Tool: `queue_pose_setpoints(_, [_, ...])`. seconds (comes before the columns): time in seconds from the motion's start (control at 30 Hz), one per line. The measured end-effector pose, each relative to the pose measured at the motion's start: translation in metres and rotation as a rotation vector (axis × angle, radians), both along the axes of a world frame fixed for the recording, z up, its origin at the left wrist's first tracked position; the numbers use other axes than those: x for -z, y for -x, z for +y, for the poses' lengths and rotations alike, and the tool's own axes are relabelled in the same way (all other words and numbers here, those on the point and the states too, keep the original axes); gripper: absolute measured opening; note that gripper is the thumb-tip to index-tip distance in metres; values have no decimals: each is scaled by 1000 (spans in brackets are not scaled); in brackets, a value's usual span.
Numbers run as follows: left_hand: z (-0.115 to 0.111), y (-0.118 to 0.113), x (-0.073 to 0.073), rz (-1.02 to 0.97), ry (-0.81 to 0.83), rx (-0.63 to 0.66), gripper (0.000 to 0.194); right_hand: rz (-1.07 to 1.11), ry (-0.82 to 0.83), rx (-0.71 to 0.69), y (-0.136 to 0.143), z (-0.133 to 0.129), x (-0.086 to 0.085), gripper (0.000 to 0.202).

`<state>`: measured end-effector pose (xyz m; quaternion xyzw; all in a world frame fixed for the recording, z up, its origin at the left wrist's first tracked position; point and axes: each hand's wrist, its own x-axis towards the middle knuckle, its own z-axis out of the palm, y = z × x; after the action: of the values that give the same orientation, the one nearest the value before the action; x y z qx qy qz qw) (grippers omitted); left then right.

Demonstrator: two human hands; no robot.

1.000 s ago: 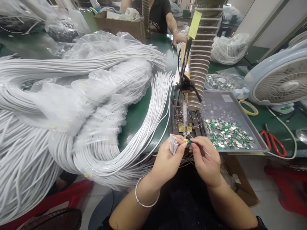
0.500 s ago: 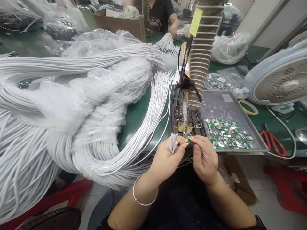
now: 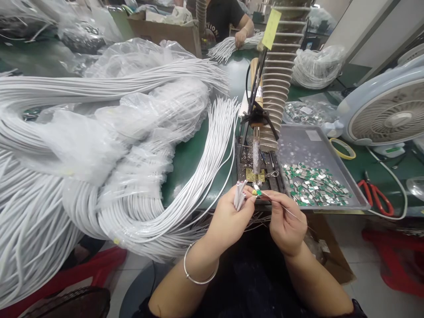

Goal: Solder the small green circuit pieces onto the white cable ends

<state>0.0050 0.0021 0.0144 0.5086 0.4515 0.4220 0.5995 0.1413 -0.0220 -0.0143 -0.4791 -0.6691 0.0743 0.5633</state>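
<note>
My left hand [image 3: 228, 218] is closed round a few short white cable ends [image 3: 240, 194]. Between its thumb and forefinger sits a small green and silver connector board [image 3: 258, 191], with something yellow beside it. My right hand [image 3: 287, 223] is closed, pinching a thin silvery wire [image 3: 289, 211], apparently solder, whose front end points at the board. Just beyond the fingers, a soldering iron [image 3: 256, 154] hangs tip down in a stand above a yellow sponge-like pad [image 3: 250, 175].
Bundles of white cable [image 3: 126, 203], partly wrapped in plastic, cover the left. On the right stand a grey tray [image 3: 318, 141] of green and silver boards, red-handled pliers [image 3: 377, 198] and a fan [image 3: 394, 115]. A ribbed hose [image 3: 280, 79] rises behind the iron. Opposite, a person handles cables.
My right hand has drawn slightly right and down, away from the left. The board now shows more clearly in my left fingers. Across the table, the other person's cable bundle has shifted.
</note>
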Motion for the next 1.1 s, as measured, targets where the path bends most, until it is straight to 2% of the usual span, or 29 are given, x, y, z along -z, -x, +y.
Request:
queue_pose_setpoints(0.37, [3,-3,-4,6,1,-46,6,3,-2,-40,1,1,2,23])
queue_pose_setpoints(1.1, [10,-1,-14,51,16,-94,5,-62,-72,25,8,13,-8,20])
